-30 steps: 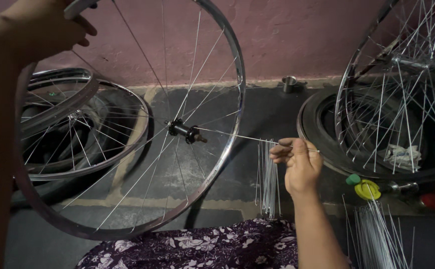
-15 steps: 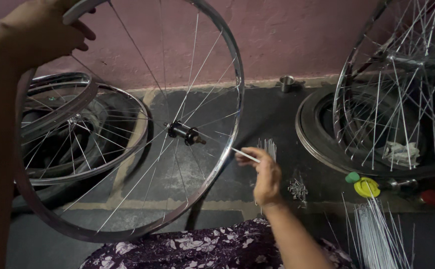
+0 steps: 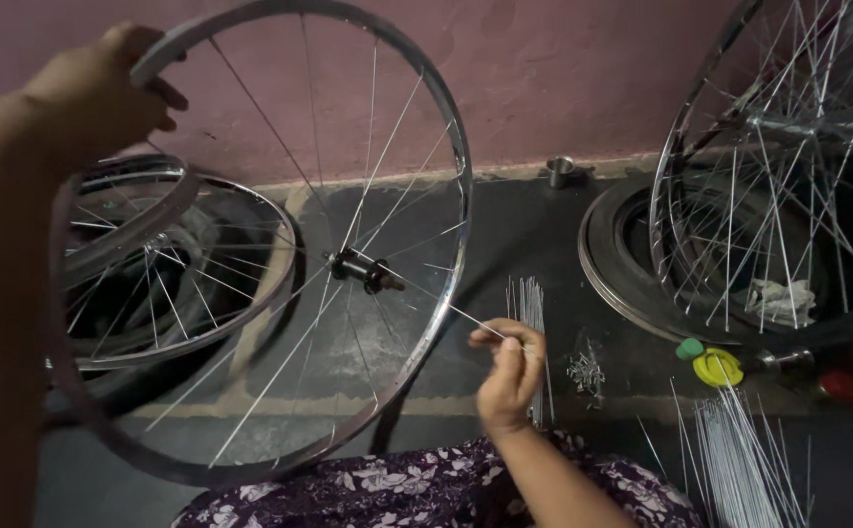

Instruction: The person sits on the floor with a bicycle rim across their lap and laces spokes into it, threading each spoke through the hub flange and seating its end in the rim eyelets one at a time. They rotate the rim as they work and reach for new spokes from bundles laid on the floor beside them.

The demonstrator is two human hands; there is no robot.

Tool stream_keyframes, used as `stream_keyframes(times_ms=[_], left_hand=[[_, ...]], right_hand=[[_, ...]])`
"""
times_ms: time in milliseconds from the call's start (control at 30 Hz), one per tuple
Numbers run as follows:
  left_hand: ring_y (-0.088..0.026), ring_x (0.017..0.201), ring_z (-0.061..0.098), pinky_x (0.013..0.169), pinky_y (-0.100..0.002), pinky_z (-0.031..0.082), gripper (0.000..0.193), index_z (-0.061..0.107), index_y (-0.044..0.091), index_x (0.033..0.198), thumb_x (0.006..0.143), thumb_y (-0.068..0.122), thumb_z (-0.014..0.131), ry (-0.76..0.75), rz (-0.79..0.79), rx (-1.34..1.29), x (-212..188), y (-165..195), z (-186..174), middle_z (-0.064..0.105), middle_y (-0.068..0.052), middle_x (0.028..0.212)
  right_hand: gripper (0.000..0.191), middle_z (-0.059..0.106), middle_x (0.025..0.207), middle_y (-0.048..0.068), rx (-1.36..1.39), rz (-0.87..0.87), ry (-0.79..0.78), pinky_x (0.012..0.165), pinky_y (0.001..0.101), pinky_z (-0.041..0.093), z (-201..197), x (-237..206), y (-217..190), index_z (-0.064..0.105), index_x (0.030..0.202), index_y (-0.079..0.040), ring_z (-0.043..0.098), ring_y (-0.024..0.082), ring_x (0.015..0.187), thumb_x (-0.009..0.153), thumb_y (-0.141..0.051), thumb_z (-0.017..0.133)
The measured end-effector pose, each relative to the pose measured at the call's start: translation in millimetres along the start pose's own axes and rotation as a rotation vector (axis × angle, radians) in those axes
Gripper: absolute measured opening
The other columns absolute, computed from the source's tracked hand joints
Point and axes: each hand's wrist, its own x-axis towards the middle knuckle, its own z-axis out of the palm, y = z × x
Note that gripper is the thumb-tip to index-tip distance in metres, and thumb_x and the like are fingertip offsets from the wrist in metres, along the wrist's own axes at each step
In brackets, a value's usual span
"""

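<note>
gripping the rim [image 3: 451, 166] at its top with left hand [image 3: 104, 93] fingers, pinching a spoke [image 3: 465, 315] between right hand [image 3: 509, 367] fingers; hub [image 3: 360, 269] up-left of those, loose spokes [image 3: 532, 308] just behind.

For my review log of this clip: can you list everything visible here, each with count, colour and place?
Wheel rim with hub: one, silver, upright at centre, partly spoked.
Loose spoke: one, silver, running from the hub to the right hand.
Spoked wheels: at least two, silver, lying at left.
Spoked wheel: one, silver, upright at right over a rim on the floor.
Spoke bundles: silver, one on the floor behind the right hand, one at bottom right.
Nipple pile: silver, floor, right of the hand.
Small cup: one, metal, by the wall.
Screwdriver: one, yellow handle, right.
Left hand: grips the rim's top.
Right hand: pinches the spoke.
</note>
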Motion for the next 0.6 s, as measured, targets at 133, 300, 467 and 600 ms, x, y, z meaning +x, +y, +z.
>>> stream_keyframes(times_ms=[133,300,467,600], left_hand=[[-0.027,0.105,0.072,0.081,-0.044,0.061,0.064,0.047,0.013,0.151,0.091,-0.004,0.06,-0.006,-0.05,-0.085,-14.7,4.7,-2.1,0.072,-0.012,0.123],[-0.027,0.105,0.072,0.091,-0.041,0.057,0.064,0.046,0.015,0.149,0.09,-0.001,0.065,-0.043,-0.108,-0.108,-38.2,9.7,-9.2,0.072,-0.009,0.124],[-0.027,0.108,0.069,0.091,-0.041,0.055,0.068,0.046,0.016,0.149,0.085,-0.004,0.064,-0.026,-0.135,-0.165,-56.2,15.6,-8.3,0.073,-0.006,0.124],[-0.022,0.107,0.07,0.094,-0.036,0.053,0.068,0.044,0.013,0.149,0.086,0.002,0.065,-0.011,-0.056,-0.42,-66.5,22.0,-5.7,0.074,-0.008,0.119]], right_hand=[[0.019,0.065,0.105,0.014,0.085,0.038,0.102,0.085,0.0371,0.059,-4.9,1.6,-4.0,0.052,0.114,-0.002,0.066,0.02,0.09,0.107,-0.009,0.036],[0.016,0.067,0.104,0.015,0.19,0.241,0.161,0.086,0.0385,0.059,0.8,-8.0,6.9,0.053,0.113,-0.003,0.068,0.022,0.093,0.107,-0.014,0.043],[0.016,0.069,0.104,0.014,0.239,0.419,0.255,0.088,0.0394,0.058,13.3,-14.0,27.8,0.055,0.112,-0.005,0.069,0.022,0.094,0.106,-0.018,0.049],[0.024,0.067,0.107,0.013,0.197,0.51,0.233,0.087,0.0402,0.057,38.1,-3.1,40.8,0.058,0.119,-0.006,0.067,0.023,0.097,0.104,-0.024,0.054]])
